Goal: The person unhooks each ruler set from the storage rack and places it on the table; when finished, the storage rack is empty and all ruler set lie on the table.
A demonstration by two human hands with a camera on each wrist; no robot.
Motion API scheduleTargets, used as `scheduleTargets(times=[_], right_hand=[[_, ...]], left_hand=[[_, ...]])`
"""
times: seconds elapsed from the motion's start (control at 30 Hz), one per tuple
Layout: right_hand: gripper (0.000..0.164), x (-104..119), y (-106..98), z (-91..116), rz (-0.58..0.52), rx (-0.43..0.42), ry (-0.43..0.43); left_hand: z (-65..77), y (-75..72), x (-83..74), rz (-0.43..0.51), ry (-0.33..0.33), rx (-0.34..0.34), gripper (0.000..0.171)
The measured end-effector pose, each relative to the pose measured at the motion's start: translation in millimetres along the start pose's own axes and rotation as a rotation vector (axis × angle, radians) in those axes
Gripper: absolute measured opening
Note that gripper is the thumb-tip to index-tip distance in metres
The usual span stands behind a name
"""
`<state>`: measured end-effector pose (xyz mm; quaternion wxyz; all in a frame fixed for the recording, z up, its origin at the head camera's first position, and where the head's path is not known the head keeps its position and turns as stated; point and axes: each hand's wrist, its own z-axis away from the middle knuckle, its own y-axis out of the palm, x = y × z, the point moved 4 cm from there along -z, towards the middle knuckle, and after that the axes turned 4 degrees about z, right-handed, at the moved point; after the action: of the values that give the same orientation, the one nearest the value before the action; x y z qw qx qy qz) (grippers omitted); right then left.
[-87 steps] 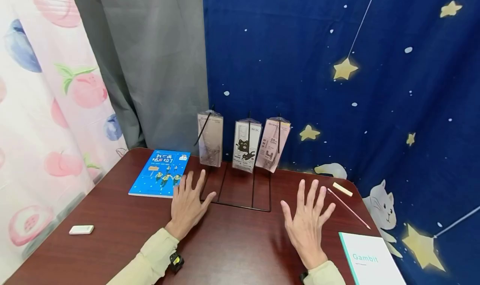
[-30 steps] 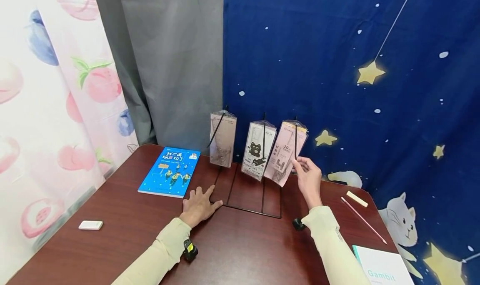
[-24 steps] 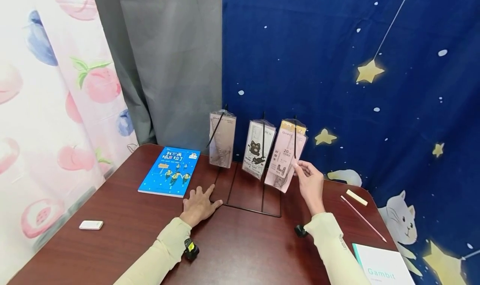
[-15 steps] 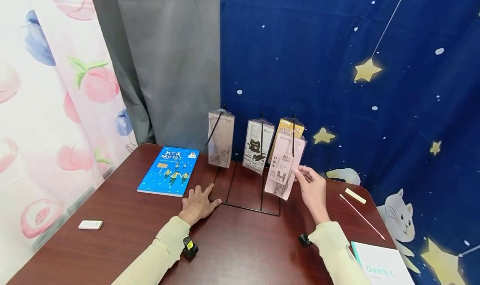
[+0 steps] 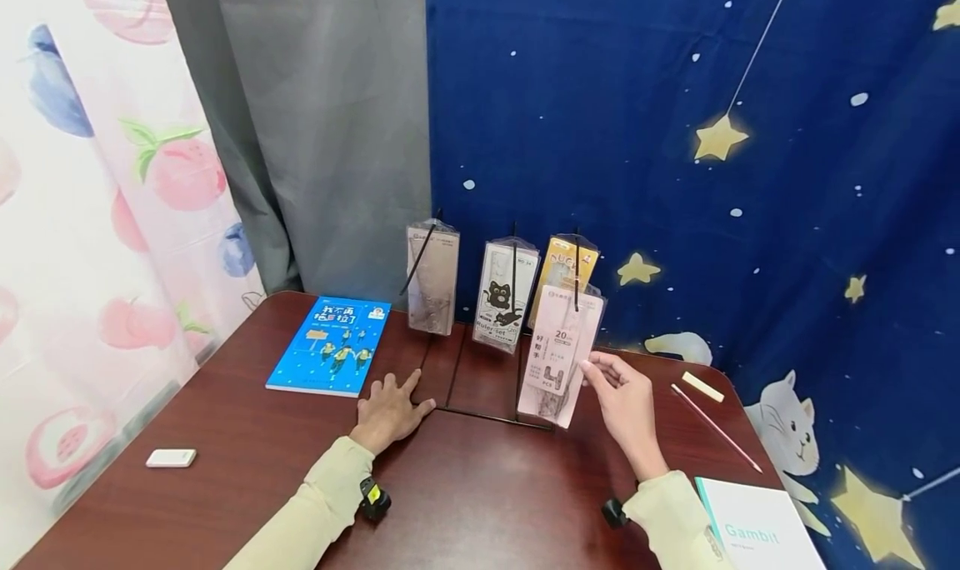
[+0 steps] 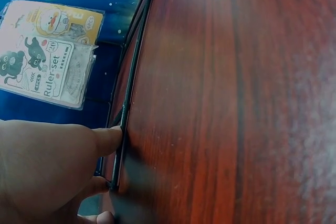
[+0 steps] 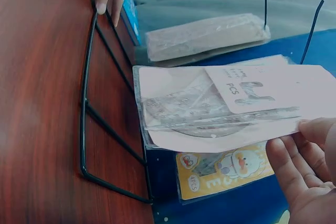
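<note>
Between thumb and fingers, my right hand (image 5: 624, 399) pinches the right edge of a pink ruler set (image 5: 562, 353) in a clear sleeve. The pack hangs tilted near the front end of the rack's right hook, its top still overlapping the hook tip. Behind it a yellow duck ruler set (image 5: 567, 257) hangs on the same hook. My left hand (image 5: 390, 412) lies with fingers spread at the front left corner of the black wire rack (image 7: 84, 129), thumb touching the base wire. A white cat ruler set (image 5: 504, 295) hangs on the middle hook, a greyish-pink pack (image 5: 432, 280) on the left.
A blue book (image 5: 330, 345) lies at the table's back left, a white eraser (image 5: 171, 458) at the left. At the right are a pink pencil (image 5: 716, 428), a cream-coloured bar (image 5: 702, 387) and a white Gambit notebook (image 5: 757, 524). Curtains stand behind the table.
My right hand reached the pink ruler set, gripped it and drew it forward and down along the hook, uncovering the yellow pack. My left hand came down onto the rack's base and stayed there.
</note>
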<state>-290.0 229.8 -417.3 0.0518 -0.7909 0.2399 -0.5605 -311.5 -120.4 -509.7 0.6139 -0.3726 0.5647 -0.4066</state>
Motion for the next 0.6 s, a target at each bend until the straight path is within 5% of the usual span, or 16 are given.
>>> scheduleTargets(times=[0.6], right_hand=[[0.016,21.2,-16.9,48.4,0.081,0.047,0.012]], left_hand=[[-2.2,-1.1,2.4,-0.001,0.035,0.011,0.071]])
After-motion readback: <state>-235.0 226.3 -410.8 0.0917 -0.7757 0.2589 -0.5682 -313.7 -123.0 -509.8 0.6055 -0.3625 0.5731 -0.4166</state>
